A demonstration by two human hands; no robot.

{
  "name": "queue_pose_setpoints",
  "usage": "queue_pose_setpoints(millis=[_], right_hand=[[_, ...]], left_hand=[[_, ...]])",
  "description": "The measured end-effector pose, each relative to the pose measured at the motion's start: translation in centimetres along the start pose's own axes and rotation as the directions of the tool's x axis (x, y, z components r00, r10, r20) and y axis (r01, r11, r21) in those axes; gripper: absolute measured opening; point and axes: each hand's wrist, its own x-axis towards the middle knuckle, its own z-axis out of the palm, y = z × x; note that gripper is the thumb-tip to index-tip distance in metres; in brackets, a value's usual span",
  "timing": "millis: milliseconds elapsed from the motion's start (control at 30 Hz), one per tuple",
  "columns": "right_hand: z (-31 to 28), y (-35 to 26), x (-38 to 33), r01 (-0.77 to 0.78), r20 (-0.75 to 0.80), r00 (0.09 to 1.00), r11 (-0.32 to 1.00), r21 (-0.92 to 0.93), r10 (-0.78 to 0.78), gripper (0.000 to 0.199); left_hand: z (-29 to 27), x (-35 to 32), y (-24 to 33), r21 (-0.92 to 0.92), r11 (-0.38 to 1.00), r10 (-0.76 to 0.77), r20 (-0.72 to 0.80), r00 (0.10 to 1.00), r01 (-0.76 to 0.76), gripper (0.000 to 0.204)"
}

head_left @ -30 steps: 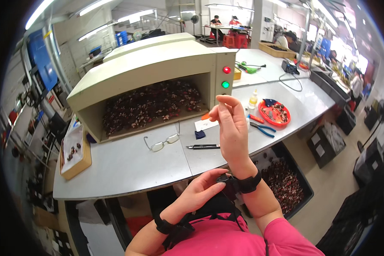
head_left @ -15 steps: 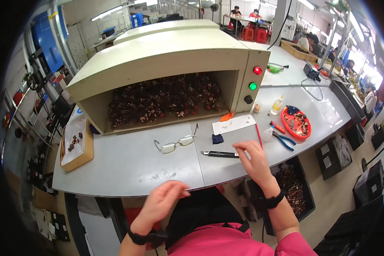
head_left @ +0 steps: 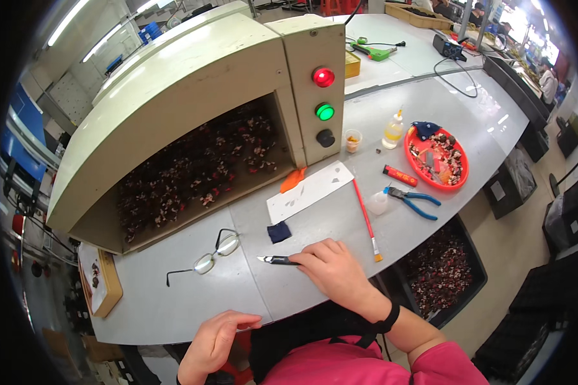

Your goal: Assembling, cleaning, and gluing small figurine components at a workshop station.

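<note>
My right hand [head_left: 332,269] rests on the table with its fingers closed over the black handle of a utility knife [head_left: 277,260]. The knife lies flat, its pale blade pointing left. At the table's front edge is my left hand [head_left: 217,342], loosely open, fingers stretched toward the right, nothing seen in it. A small dark blue cloth piece [head_left: 279,232] lies just beyond the knife. Eyeglasses [head_left: 213,254] stand to the left of it. A red-handled brush [head_left: 367,221] lies to the right of my right hand.
A cream machine [head_left: 173,83] holds many dark red clusters. Behind the knife lie a white strip [head_left: 309,191] and an orange piece [head_left: 293,180]. Pliers [head_left: 414,200], a red tube [head_left: 400,175], a bottle [head_left: 393,131] and a red tray [head_left: 464,172] are on the right. A dark bin [head_left: 475,282] stands below.
My right hand has come down onto the utility knife and closed on its handle. The view has turned and shifted toward the right side of the table. My left hand stays by the front edge.
</note>
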Motion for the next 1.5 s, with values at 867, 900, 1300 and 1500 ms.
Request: queue_pose_setpoints(millis=[867,900,1300,1500], right_hand=[[0.3,-0.8,0.3,-0.132,-0.118,0.986,0.983,-0.131,0.116,0.019],[0.5,-0.9,0.4,-0.135,-0.11,0.987,0.982,-0.133,0.121,0.018],[0.8,-1.8,0.9,-0.152,-0.072,0.987,0.98,-0.129,0.143,0.02],[0.5,-1.7,1.1,-0.195,-0.057,0.98,0.971,-0.141,0.189,0.023]], left_hand=[[4.6,-3.5,-22.7,0.471,0.876,-0.106,-0.021,0.994,0.104,0.067],[5.0,-3.1,-22.9,0.442,0.893,-0.054,-0.074,0.996,0.081,0.069],[5.3,0.7,-26.1,0.207,0.977,-0.051,0.001,0.999,0.049,0.076],[3.7,0.5,-27.4,0.198,0.977,-0.076,-0.017,0.997,0.078,0.076]])
